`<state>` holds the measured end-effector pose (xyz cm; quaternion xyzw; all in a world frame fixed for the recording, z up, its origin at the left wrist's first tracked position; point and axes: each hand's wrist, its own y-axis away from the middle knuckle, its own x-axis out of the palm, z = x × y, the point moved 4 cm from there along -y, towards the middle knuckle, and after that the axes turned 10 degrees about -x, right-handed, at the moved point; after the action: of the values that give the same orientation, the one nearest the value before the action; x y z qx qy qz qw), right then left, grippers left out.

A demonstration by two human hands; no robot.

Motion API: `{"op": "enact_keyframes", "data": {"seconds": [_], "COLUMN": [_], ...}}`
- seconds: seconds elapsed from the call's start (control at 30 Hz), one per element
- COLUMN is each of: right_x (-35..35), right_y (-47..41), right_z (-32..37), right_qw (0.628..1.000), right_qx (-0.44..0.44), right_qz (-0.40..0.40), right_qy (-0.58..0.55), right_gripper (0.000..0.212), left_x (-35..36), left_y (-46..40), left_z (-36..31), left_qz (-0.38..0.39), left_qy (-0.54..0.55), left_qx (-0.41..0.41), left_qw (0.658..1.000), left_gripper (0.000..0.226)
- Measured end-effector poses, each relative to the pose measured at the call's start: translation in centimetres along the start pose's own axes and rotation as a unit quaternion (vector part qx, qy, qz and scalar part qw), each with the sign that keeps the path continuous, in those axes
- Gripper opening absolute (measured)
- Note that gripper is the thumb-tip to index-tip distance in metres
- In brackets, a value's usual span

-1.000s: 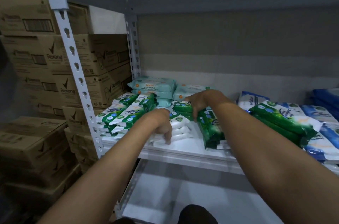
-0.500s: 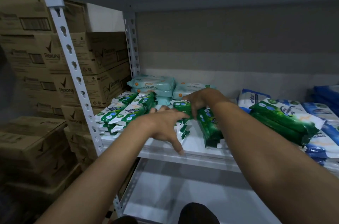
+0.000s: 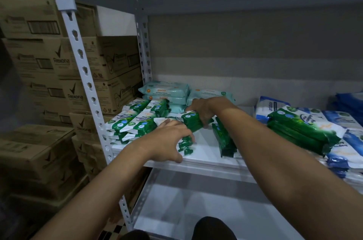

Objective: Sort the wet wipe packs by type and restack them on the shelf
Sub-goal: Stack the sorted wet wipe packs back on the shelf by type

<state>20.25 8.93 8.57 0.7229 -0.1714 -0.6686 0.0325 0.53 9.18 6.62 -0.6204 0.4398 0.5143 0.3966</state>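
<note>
We see both bare arms reaching onto the white shelf [image 3: 206, 156]. Our right hand [image 3: 203, 111], just above centre toward 12 o'clock, has its fingers curled round a green pine wipe pack [image 3: 191, 120] at the top of a small pile. Our left hand [image 3: 168, 141], at about 7 o'clock from the right one, lies over the lower packs [image 3: 184, 146] of that same pile with fingers bent down on them and the thumb low near the shelf edge; whether it truly grips them we cannot tell. At 9 o'clock of the hands lie the stacked green-and-white packs [image 3: 135, 122], and behind them, at 11 o'clock, the pale teal packs [image 3: 165, 92]. At 3 o'clock a green stack [image 3: 300, 131] lies tilted over blue packs [image 3: 345, 137]. Brown cartons [image 3: 39, 63] stand piled at far 9 o'clock, outside the shelf post [image 3: 84, 74].
</note>
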Motion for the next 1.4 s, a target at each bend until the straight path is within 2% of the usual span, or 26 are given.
{"op": "enact_keyframes", "data": {"seconds": [0.23, 0.3, 0.4, 0.47, 0.5, 0.6, 0.63, 0.67, 0.77, 0.93, 1.13, 1.23, 1.4], "right_x": [0.2, 0.1, -0.1, -0.2, 0.0, 2.1, 3.0, 3.9, 5.4, 5.3, 5.2, 5.8, 5.5], "right_y": [0.0, 0.4, 0.6, 1.0, 1.3, 2.0, 1.9, 1.8, 1.1, 0.2, 0.0, -0.2, -1.5], "right_z": [0.9, 1.3, 1.6, 2.3, 2.8, 4.0, 4.5, 5.0, 5.9, 6.5, 7.5, 7.4, 5.4], "right_qw": [0.990, 0.987, 0.965, 0.922, 0.884, 0.717, 0.680, 0.659, 0.648, 0.692, 0.708, 0.686, 0.615], "right_qx": [0.054, 0.090, 0.139, 0.161, 0.172, 0.218, 0.229, 0.237, 0.227, 0.190, 0.209, 0.201, 0.183], "right_qz": [-0.113, -0.130, -0.146, -0.203, -0.256, -0.394, -0.405, -0.405, -0.407, -0.398, -0.416, -0.423, -0.392], "right_qy": [0.065, 0.014, -0.165, -0.287, -0.351, -0.533, -0.567, -0.587, -0.603, -0.572, -0.531, -0.557, -0.660], "right_gripper": [0.108, 0.106, 0.092, 0.082, 0.078, 0.061, 0.060, 0.062, 0.062, 0.057, 0.041, 0.045, 0.086], "left_x": [-0.2, -0.1, -0.1, -0.1, -0.1, -0.1, -0.1, -0.1, -0.2, -0.2, 0.4, 0.4, 0.3], "left_y": [1.2, 1.5, 1.8, 2.0, 2.1, 2.5, 2.7, 2.8, 3.1, 3.4, 3.3, 3.3, 3.4], "left_z": [0.9, 1.0, 1.3, 1.5, 1.7, 1.9, 2.0, 2.1, 2.2, 2.6, 3.2, 3.4, 3.4], "left_qz": [-0.013, -0.017, -0.021, -0.023, -0.024, -0.038, -0.041, -0.042, -0.043, -0.046, -0.055, -0.055, -0.040], "left_qy": [-0.009, -0.002, 0.001, 0.005, 0.009, 0.026, 0.030, 0.031, 0.034, 0.052, 0.054, 0.053, 0.044], "left_qx": [0.037, 0.041, 0.049, 0.054, 0.057, 0.063, 0.063, 0.063, 0.070, 0.084, 0.087, 0.088, 0.077], "left_qw": [0.999, 0.999, 0.999, 0.998, 0.998, 0.997, 0.997, 0.997, 0.996, 0.994, 0.993, 0.993, 0.995], "left_gripper": [0.050, 0.049, 0.046, 0.044, 0.044, 0.042, 0.041, 0.041, 0.040, 0.036, 0.036, 0.034, 0.033]}}
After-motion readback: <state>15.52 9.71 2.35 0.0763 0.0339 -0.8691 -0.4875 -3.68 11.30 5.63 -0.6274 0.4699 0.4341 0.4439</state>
